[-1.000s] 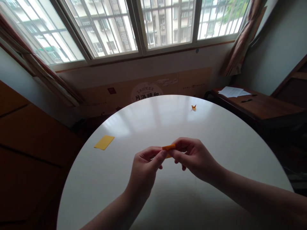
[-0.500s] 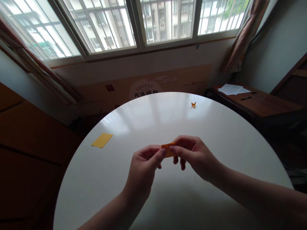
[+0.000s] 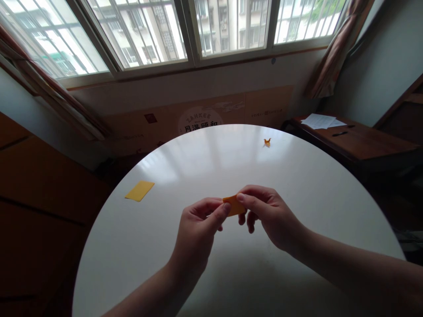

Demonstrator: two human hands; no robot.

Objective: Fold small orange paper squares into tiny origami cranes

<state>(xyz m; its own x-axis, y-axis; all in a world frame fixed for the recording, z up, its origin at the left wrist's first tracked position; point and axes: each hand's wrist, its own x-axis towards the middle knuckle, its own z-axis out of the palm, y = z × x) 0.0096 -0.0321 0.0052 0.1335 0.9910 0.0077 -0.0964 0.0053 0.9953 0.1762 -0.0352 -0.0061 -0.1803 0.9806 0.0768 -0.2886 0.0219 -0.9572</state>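
Observation:
A small orange piece of folded paper (image 3: 235, 206) is held up between my two hands over the table. My left hand (image 3: 201, 224) pinches its left edge with thumb and forefinger. At the paper's upper right corner, the thumb and fingers of my right hand (image 3: 269, 211) are closed on it, with the lower fingers curled below. The back of the paper is hidden from me.
The round white table (image 3: 139, 264) fills the foreground. A yellow sheet of paper (image 3: 140, 191) lies at its left, and a small orange folded paper figure (image 3: 267, 142) stands near the far edge. To the right is a brown wooden table (image 3: 370, 141) with white papers (image 3: 319, 121).
My right thumb has slid to the right and up along the paper, so more of its orange face shows. My left hand keeps its pinch.

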